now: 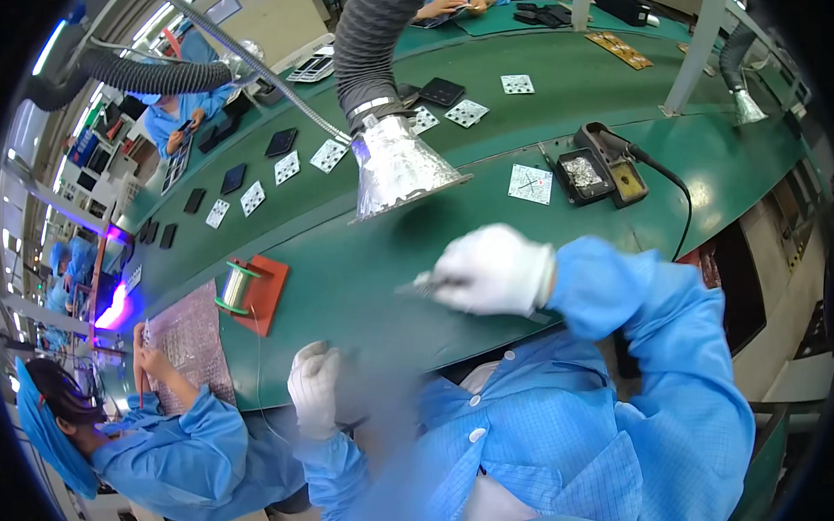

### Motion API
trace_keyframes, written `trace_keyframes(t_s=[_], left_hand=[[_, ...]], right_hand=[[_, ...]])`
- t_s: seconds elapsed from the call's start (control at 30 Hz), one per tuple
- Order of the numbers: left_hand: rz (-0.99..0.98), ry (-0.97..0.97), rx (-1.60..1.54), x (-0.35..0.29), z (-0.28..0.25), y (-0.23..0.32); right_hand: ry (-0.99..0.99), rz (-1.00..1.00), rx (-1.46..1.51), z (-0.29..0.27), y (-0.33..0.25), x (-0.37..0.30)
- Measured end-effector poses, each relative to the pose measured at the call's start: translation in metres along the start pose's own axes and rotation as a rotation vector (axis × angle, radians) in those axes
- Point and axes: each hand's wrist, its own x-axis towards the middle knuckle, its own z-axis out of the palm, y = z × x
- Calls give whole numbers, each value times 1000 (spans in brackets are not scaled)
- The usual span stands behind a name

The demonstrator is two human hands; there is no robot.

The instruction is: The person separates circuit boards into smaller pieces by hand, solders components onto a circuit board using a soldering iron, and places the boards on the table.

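Note:
My right hand [495, 271], in a white glove, is closed around a thin grey pointed tool [418, 287], probably tweezers, blurred by motion. It hovers over the front of the green bench [342, 290]. My left hand [313, 390], also gloved, is by the bench's front edge with its fingers curled; whatever lies in them is hidden. Beyond and left of it stands a spool of solder wire [237, 286] on a red-orange holder [267, 295], its thin wire trailing down toward my left sleeve. A white square circuit board [530, 184] lies beyond my right hand.
A silver fume hood [397, 168] hangs over the bench. At the right, a soldering iron stand [613, 157] holds a black-cabled iron beside a tray of small parts [584, 173]. White boards and black devices [281, 142] line the belt. A co-worker [172, 436] sits at my left.

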Motion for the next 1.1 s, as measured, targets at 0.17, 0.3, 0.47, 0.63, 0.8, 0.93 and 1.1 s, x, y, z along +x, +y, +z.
trace_keyframes(t_s=[0.17,0.3,0.47,0.63,0.8,0.93,1.1], left_hand=[[98,-107,69,19,13,15],[85,-213,6,29,25,35],[92,-192,9,29,33,45],[145,-259,-62,32,38,53],[385,-321,42,52,68,90],[474,-400,208,65,103,126],[364,-437,204,76,150,162]], right_hand=[[10,590,59,-98,80,-19],[204,855,142,-153,175,-19],[394,1202,118,-199,266,-48],[527,1311,76,-247,308,-125],[585,1417,53,-279,326,-206],[520,1454,-18,-275,327,-242],[431,1336,-133,-233,347,-252]])
